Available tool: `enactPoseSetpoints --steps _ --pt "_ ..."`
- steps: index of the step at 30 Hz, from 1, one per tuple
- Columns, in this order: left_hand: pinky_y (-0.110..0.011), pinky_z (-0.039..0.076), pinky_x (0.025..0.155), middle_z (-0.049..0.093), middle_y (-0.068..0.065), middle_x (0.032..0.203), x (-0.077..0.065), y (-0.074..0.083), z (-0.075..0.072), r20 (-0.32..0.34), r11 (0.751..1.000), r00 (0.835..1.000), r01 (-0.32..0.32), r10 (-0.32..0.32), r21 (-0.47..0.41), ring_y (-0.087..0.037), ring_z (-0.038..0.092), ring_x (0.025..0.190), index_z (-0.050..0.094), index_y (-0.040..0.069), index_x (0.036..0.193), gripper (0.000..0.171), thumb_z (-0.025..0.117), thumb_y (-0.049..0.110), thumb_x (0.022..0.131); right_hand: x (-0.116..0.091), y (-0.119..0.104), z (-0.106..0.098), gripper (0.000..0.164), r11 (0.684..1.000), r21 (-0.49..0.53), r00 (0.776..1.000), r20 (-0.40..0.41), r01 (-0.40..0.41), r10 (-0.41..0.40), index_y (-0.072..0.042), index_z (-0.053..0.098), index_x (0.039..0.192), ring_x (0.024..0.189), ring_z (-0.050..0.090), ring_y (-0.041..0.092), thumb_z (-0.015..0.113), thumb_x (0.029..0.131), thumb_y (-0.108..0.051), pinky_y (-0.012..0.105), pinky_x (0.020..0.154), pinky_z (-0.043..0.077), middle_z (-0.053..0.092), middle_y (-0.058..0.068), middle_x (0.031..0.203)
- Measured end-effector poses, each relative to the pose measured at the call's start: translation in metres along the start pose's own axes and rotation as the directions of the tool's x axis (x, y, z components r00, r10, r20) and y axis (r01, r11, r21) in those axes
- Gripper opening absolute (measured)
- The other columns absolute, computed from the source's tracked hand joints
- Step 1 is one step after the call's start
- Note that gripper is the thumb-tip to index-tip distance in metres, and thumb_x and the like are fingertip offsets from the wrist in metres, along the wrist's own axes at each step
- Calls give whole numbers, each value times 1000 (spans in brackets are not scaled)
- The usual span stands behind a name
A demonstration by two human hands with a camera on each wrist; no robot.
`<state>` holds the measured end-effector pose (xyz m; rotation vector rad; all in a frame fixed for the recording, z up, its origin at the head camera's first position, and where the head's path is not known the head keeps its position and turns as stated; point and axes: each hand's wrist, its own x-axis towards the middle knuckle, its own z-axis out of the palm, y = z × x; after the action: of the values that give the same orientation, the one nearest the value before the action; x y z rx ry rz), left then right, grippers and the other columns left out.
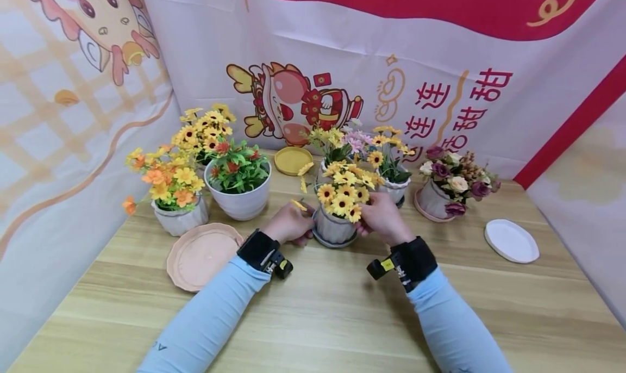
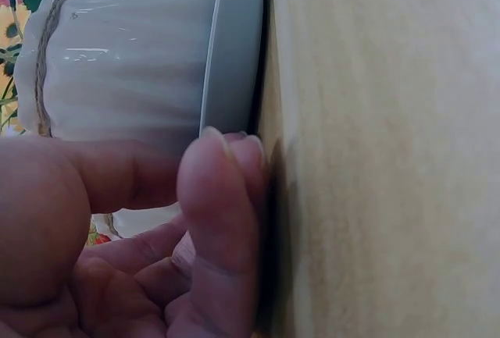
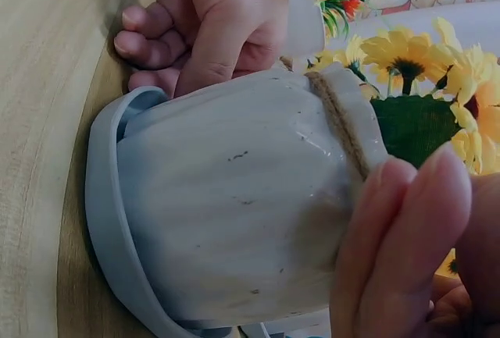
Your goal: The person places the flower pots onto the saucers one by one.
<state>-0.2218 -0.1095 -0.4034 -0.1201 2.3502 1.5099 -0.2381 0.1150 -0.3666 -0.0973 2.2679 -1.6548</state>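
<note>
Wood-grain tabletop (image 1: 337,308), backed by a printed white cloth (image 1: 195,47). Locate the fluted flowerpot (image 1: 335,230) near the middle, bearing yellow flowers (image 1: 342,193) and standing inside a grey-blue saucer (image 3: 109,190) on the table. Note the left hand (image 1: 290,223) low at the saucer's edge: fingers bent, any pinch on the rim impossible to confirm. Note the right hand (image 1: 384,221) on the opposite side: fingers extended against the upper wall, close to the twine (image 3: 341,123), not wrapped round. Treat the step as probably seating and centring. Hold the saucer flat with the left fingertips; guide by the wall with the right, never by the petals. Check the gap between wall and saucer all the way round, and shift the base gently until even. Keep fingertips out from under the base. Beware, as likely faults, of lifting 1 edge of the saucer or snagging the outlying bloom (image 1: 299,205) above the left hand. Mind the 2 pots (image 1: 394,190) just behind; release only once level.
</note>
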Motion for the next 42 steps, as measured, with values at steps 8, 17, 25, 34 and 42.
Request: enactPoseSetpoints --steps 8,17,25,34,42 --pt "-27 55 46 66 -15 77 -2 5 1 22 999 1000 -4 5 -45 -16 57 48 59 2 120 29 59 5 91 -3 0 1 16 1000 -6 1000 -7 -3 3 2 52 103 49 59 16 49 103 -13 27 43 53 61 11 63" --pt "-26 55 46 67 -14 77 -2 4 2 29 1000 1000 -5 6 -26 -16 58 50 60 2 119 27 61 9 93 -4 5 -4 20 1000 13 998 59 -20 20 1 51 113 54 61 16 48 105 -16 27 47 55 62 11 69" --pt "-26 55 47 67 -12 77 -2 0 0 3 1000 1000 2 -2 -10 -16 59 51 60 2 120 27 61 10 94 -1 5 -5 17 1000 13 993 118 2 -3 0 50 105 57 63 18 48 105 -17 29 51 58 64 14 74" --pt "-28 58 52 70 -11 80 -2 -3 -7 33 999 999 -12 11 34 -16 63 54 60 3 124 31 65 16 95 0 5 -7 21 999 39 990 138 1 -6 3 53 113 58 63 18 48 103 -14 28 53 58 64 13 74" --pt "-30 60 63 73 -11 89 -22 4 -26 87 987 996 -49 36 153 -18 68 64 57 -3 133 41 60 13 96 -1 8 -21 19 997 33 979 191 64 -69 6 55 107 65 67 21 52 99 -11 36 62 62 66 21 83"
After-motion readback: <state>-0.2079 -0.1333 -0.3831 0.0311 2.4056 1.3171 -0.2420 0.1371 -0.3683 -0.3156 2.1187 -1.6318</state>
